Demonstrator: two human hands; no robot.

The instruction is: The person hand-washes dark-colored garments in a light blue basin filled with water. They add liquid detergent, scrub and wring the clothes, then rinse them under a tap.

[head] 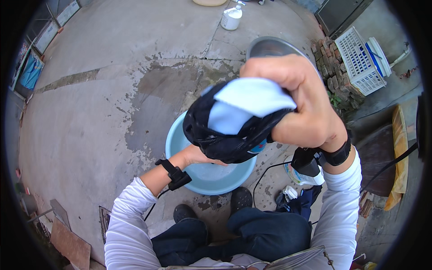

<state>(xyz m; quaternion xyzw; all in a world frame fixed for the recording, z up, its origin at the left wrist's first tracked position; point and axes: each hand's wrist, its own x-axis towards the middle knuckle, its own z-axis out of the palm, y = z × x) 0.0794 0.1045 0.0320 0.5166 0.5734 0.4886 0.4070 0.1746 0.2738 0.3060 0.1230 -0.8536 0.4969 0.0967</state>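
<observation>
My right hand [303, 104] is raised close to the camera, its fingers curled onto a bunch of dark wet fabric [226, 145] with light blue and white cloth [249, 101] in its middle. Below that bundle is my left hand [202, 157], over a light blue plastic basin [216, 185]; its fingers are partly hidden by the fabric, so whether it grips anything does not show. Whitish water appears to lie in the basin, which stands on the concrete ground just in front of my shoes.
A metal basin [266, 42] stands beyond my right hand, and a white jug [231, 18] farther off. Right of my feet are a white detergent bottle [300, 175] and a pile of dark clothes [300, 202]. A white plastic basket [359, 64] rests on stacked bricks [337, 81].
</observation>
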